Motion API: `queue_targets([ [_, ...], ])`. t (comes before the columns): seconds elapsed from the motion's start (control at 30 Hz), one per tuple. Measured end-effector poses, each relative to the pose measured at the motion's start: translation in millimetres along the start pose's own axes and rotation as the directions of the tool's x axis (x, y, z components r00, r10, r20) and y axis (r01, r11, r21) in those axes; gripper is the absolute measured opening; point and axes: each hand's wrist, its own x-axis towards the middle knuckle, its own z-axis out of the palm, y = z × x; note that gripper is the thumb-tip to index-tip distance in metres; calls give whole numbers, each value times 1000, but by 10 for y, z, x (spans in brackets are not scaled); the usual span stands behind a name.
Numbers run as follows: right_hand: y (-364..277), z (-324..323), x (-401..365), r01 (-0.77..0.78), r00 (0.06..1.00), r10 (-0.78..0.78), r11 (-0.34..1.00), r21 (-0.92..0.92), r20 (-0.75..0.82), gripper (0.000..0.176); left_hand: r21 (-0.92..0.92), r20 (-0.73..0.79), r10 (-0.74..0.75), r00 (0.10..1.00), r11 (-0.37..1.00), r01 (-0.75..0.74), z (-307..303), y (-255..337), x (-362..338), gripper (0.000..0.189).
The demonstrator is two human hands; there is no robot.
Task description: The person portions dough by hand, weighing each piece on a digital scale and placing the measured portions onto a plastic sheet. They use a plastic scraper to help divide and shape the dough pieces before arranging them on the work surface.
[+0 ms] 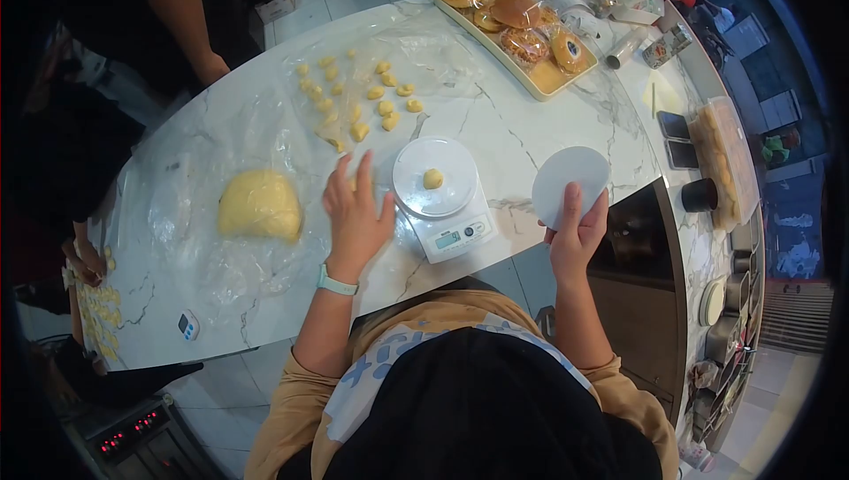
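My right hand (579, 224) grips a white rounded dough scraper (559, 178), thumb lying over its face, above the table's front edge. Left of the kitchen scale (458, 234), my left hand (358, 219) is open with its fingers spread. A bit of yellow dough shows between those fingers. One small dough ball (432, 179) rests on the round white scale plate (433, 149). Farther left, a large lump of yellow dough (260, 204) lies on clear plastic sheet (237, 272). Several small dough pieces (385, 108) are scattered behind my left hand, some under plastic.
A tray (541, 91) of wrapped breads stands at the back right. Phones (679, 140), a dark cup (699, 195) and a clear box (725, 162) line the right counter. A timer (188, 325) lies front left. Other people stand left; one hand (87, 263) is over dough strips.
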Motion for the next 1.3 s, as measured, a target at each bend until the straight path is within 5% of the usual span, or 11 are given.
queue_targets([
  [0.13, 2, 73, 32, 8, 999, -8, 1000, -9, 44, 23, -442, 100, 378, 920, 845, -300, 103, 186, 257, 46],
  [0.23, -47, 155, 29, 38, 996, -38, 999, 2, 80, 22, -693, 257, 328, 909, 718, -63, 263, 190, 334, 33],
  [0.33, -138, 256, -1, 77, 990, -78, 997, 15, 119, 20, -648, -20, 136, 990, 753, -117, 80, 246, 144, 23],
  [0.47, 40, 364, -227, -19, 938, 37, 998, -58, 345, 18, -515, -2, -24, 1000, 857, 19, -40, 89, -519, 27],
  [0.53, 71, 529, -305, 195, 775, 176, 847, -495, 606, 22, -431, 87, -50, 995, 898, 83, 102, -39, -839, 27],
  [0.83, 591, 1313, -556, 677, 396, 261, 565, -472, 880, 24, -464, 98, -135, 986, 870, 165, -60, -115, -1060, 21],
  [0.97, 776, 998, -1016, 598, 503, 175, 636, -487, 846, 32, -548, 158, -232, 960, 788, 281, -112, -153, -1036, 14],
  [1.03, 710, 891, -996, 541, 551, 181, 666, -514, 814, 33, -835, 77, -515, 854, 435, 337, -86, -129, -937, 15],
  [1.2, 406, 648, -700, 236, 796, 106, 852, -468, 596, 29, -846, 400, -329, 855, 225, 482, -68, -78, -352, 30],
  [1.27, 346, 581, -534, 179, 873, 47, 895, -409, 486, 27, -853, 517, -239, 822, -224, 471, -34, 176, -97, 29],
  [1.3, 338, 535, -468, 182, 901, 4, 904, -387, 434, 25, -850, 520, -229, 823, -227, 475, -6, 197, -86, 29],
])
